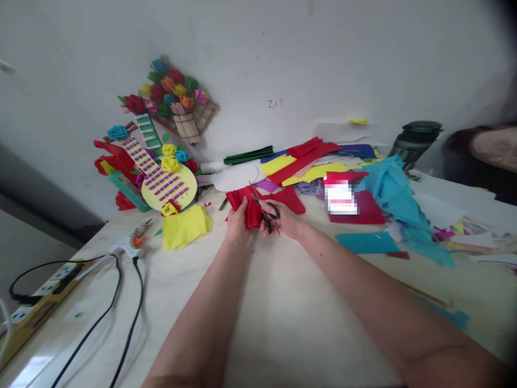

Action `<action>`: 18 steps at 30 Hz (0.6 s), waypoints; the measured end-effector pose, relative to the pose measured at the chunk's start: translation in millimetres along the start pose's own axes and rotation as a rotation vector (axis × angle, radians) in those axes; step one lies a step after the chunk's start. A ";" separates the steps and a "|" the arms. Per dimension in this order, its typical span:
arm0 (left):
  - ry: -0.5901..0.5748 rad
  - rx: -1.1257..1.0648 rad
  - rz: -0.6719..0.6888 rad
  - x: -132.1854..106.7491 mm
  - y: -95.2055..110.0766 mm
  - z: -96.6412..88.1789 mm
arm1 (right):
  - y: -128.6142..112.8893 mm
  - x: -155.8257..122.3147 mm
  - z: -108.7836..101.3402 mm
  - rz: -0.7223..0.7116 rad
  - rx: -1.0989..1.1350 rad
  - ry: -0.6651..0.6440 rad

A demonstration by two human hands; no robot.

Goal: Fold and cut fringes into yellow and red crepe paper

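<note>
Left hand [237, 222]: grip pinched on folded red crepe paper [247, 207], frame centre.
Right hand [283, 220]: grip through scissors [264, 210], blades open at the paper's top edge.
Progress: cut apparently barely started; paper looks whole.
Counter [283, 302]: coloured sheets behind.

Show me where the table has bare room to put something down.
Bare table lies between the two forearms and left of them, up to the black cables. Crowded: paper sheets along the wall, teal paper at right, yellow paper.
</note>
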State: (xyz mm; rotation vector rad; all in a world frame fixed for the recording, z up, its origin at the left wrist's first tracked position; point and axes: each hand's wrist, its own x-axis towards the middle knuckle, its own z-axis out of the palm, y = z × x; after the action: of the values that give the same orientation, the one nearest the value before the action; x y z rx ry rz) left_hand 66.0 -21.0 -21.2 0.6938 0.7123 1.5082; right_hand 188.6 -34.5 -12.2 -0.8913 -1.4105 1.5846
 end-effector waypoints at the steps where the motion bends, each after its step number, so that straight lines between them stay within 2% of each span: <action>1: 0.000 0.001 0.005 0.1 -0.1 0.0 | 0.4 0.3 -0.3 0.004 -0.001 0.000; 8: -0.189 0.107 -0.007 -1.9 -3.8 -1.4 | 3.0 2.2 -1.9 -0.017 -0.036 0.026; 18: -0.158 0.119 -0.009 0.4 -6.9 -3.1 | 4.0 3.6 -1.4 -0.049 -0.111 0.068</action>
State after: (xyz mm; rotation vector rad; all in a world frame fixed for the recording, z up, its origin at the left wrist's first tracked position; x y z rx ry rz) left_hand 67.9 -20.4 -28.5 0.8882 0.6875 1.3942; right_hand 187.9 -30.8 -16.3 -0.9593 -1.4724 1.4377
